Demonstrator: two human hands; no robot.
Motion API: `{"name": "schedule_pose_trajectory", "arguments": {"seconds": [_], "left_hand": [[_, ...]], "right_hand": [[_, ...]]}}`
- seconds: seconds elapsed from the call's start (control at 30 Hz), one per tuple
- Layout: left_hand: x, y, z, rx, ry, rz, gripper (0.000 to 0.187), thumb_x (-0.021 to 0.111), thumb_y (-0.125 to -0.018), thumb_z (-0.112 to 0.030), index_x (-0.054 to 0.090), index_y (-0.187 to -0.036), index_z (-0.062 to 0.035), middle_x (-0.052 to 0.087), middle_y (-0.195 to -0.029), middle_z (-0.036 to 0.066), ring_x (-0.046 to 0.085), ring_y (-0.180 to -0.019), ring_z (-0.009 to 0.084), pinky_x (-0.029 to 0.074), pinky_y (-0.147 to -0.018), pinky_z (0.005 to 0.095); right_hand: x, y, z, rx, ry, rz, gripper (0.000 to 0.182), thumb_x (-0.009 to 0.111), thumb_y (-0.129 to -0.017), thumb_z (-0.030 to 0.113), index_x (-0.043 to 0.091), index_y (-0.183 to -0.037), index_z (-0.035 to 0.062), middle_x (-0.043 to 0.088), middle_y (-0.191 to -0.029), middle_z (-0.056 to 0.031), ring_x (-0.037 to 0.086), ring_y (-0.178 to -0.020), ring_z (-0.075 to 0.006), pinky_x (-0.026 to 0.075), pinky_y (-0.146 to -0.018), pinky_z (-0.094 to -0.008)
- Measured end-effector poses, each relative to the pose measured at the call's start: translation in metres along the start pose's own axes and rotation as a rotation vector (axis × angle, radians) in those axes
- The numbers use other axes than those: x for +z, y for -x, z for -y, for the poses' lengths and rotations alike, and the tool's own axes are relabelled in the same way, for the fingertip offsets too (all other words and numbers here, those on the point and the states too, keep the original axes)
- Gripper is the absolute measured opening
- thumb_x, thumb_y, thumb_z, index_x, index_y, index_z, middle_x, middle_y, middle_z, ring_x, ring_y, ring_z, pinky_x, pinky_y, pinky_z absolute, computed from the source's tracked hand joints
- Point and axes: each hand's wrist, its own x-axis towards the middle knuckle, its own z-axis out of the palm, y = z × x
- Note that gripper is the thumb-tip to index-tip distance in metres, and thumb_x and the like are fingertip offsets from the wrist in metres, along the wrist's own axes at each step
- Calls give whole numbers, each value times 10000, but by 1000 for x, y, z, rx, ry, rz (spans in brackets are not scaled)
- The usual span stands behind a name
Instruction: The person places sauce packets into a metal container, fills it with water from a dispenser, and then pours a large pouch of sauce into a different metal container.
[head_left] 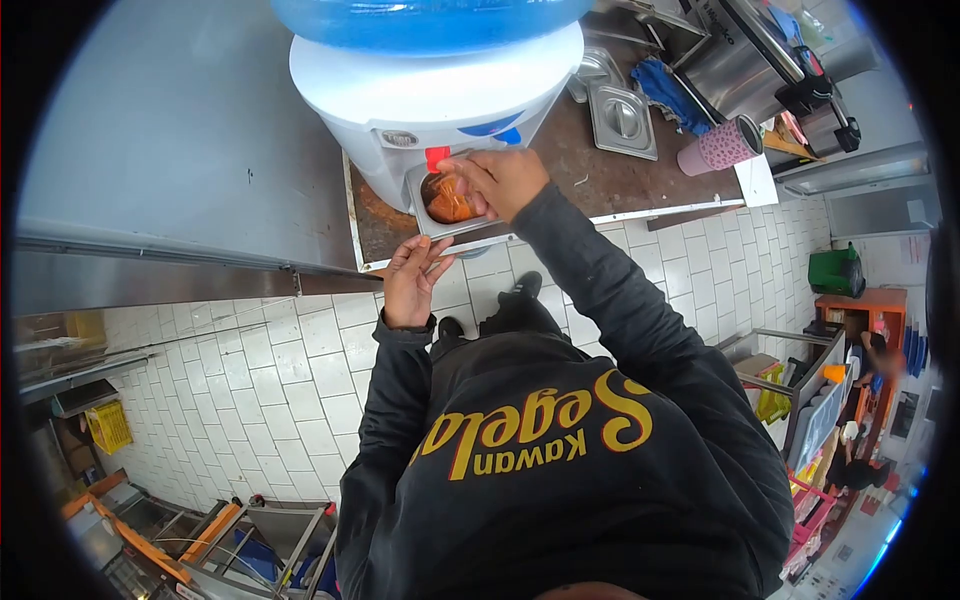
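Metal pan (pixel 415 195) sits under the water dispenser (pixel 400 95), forward and slightly right of your left hand (pixel 408 287), below and left of your right hand (pixel 505 183). Your right is the nearer one to the orange-brown contents (pixel 450 205): it reaches in over the pan's right side, thumb and index up by the red lever (pixel 437 158), lower fingers down beside the contents. Fingers partly curled; can't tell if they grip anything. Your left comes from the near side, palm turned up, fingertips at the near rim; can't tell if it pinches the rim or only touches it. Pan's long axis: can't tell, right hand and dispenser cover part. Blue lever (pixel 510 136) is just past your right hand. Metal lid (pixel 624 120) and pink tumbler (pixel 722 148) lie farther right of that hand, same surface (pixel 585 190).
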Motion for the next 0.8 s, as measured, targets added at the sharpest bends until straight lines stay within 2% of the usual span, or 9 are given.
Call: {"name": "schedule_pose_trajectory", "arguments": {"seconds": [0.07,0.17,0.23,0.27,0.33,0.37,0.4,0.57,0.8], "left_hand": [[1,1,-2,0,-8,-8,130,502,-918,-105,519,-1021,-27,594,-1015,96,570,-1069,280,512,-851,381],[2,3,-2,-11,-38,-26,120,475,-924,-82,511,-1027,-32,588,-1002,83,563,-1077,286,510,-851,398],[4,4,-3,-10,-50,-32,115,473,-924,-79,510,-1022,-31,584,-993,78,559,-1080,288,511,-848,403],[5,4,-4,-7,-63,-29,110,470,-924,-76,509,-1016,-31,579,-984,74,556,-1084,290,513,-844,409],[8,4,-5,-2,-95,-26,113,468,-925,-79,497,-1022,-29,569,-971,75,550,-1087,292,517,-839,418],[10,4,-6,-8,-89,-39,114,468,-925,-80,492,-1025,-30,566,-976,78,553,-1083,291,517,-837,419],[10,3,-7,-15,-83,-51,115,469,-925,-81,486,-1028,-32,563,-981,82,556,-1080,290,518,-835,419],[8,-4,-8,-23,-169,-39,132,482,-921,-87,473,-1042,-36,578,-988,79,590,-1025,280,534,-811,406],[9,-2,-15,-7,-299,63,177,510,-912,-98,472,-1072,-33,597,-953,80,607,-992,262,542,-781,363]], "right_hand": [[-10,7,-3,14,-34,2,399,558,-878,388,654,-719,35,533,-457,-18,519,-387,-83,427,-416,-222],[-31,26,-30,-92,176,-22,376,558,-883,364,649,-722,37,538,-469,-16,518,-390,-90,435,-426,-233],[-41,42,-52,334,156,-48,281,575,-880,308,638,-831,39,596,-587,-49,573,-505,-99,445,-441,-249],[-39,51,-71,333,153,-53,281,575,-880,308,638,-831,39,596,-587,-49,573,-505,-99,445,-441,-249],[-30,65,-105,96,192,-261,241,587,-876,261,604,-974,41,633,-776,-91,608,-658,-122,470,-460,-267],[-34,67,-99,323,82,-125,287,597,-868,208,558,-1104,52,616,-937,-107,612,-762,-156,512,-485,-272],[-34,65,-99,324,78,-139,287,597,-868,208,558,-1104,52,616,-937,-107,612,-762,-156,512,-485,-272],[-27,60,-116,581,-437,-82,310,617,-845,124,553,-1137,40,588,-968,-86,601,-773,-158,573,-560,-283],[-18,77,-131,603,-606,-91,311,634,-828,75,536,-1094,-53,581,-914,-88,597,-761,-148,571,-657,-279]]}}
